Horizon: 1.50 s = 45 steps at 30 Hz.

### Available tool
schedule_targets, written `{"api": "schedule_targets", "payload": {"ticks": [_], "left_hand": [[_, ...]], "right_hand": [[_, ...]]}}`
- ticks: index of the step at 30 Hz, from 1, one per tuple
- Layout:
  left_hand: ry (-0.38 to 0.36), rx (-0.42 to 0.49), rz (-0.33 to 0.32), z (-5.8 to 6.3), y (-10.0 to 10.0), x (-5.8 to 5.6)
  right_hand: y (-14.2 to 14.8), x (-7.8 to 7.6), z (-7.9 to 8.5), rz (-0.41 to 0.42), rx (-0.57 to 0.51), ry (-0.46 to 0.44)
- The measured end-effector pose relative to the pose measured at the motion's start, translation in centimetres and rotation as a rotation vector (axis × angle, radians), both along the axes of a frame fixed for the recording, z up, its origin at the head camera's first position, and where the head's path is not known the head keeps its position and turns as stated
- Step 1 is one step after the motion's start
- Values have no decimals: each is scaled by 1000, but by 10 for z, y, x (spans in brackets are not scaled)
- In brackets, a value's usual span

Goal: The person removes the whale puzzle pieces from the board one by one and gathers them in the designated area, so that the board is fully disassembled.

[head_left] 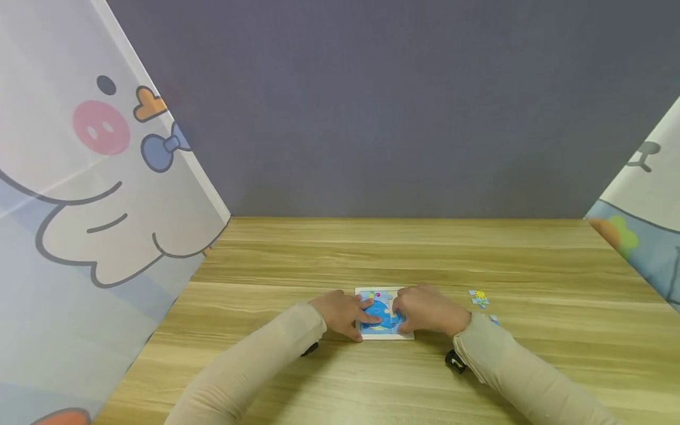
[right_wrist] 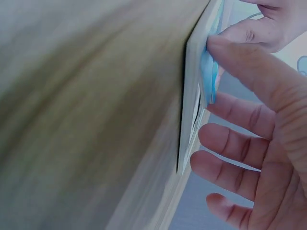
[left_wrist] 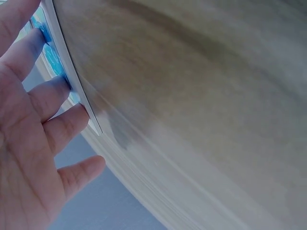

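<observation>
A small jigsaw puzzle in a white-rimmed tray (head_left: 386,337) lies on the wooden table, showing a blue picture. My left hand (head_left: 340,311) rests on its left side, fingers spread and fairly straight over the blue pieces (head_left: 376,309). In the left wrist view, the fingertips of the left hand (left_wrist: 31,120) reach the tray's edge. On the tray's right side is my right hand (head_left: 427,308). The right wrist view shows its thumb and index finger pinching a light-blue puzzle piece (right_wrist: 208,79) at the tray; the other fingers are loosely bent.
To the right of the right hand lie loose puzzle pieces, one with a yellow flower (head_left: 480,295) and another partly hidden piece (head_left: 494,319) by the sleeve. A grey panel (head_left: 404,112) stands behind the table (head_left: 319,254), with cartoon-printed panels at both sides.
</observation>
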State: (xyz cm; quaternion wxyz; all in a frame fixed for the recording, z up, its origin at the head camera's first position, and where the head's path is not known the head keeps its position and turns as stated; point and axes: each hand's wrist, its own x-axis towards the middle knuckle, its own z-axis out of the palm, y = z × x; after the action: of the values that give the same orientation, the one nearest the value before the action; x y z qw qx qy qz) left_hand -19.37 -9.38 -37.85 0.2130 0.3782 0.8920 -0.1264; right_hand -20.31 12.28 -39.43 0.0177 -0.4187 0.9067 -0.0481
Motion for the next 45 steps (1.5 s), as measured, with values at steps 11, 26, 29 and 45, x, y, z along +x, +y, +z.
{"api": "schedule_targets", "payload": {"ticks": [11, 26, 29, 45], "left_hand": [[6, -6, -4, 1, -1, 2], [0, -25, 4, 0, 0, 1], [-9, -21, 12, 0, 0, 0], [-13, -16, 13, -2, 0, -1]], "right_hand": [[0, 2, 3, -29, -52, -42], [9, 1, 5, -1, -238, -198], [10, 1, 5, -7, -248, -220], [19, 1, 6, -34, -308, -277]]}}
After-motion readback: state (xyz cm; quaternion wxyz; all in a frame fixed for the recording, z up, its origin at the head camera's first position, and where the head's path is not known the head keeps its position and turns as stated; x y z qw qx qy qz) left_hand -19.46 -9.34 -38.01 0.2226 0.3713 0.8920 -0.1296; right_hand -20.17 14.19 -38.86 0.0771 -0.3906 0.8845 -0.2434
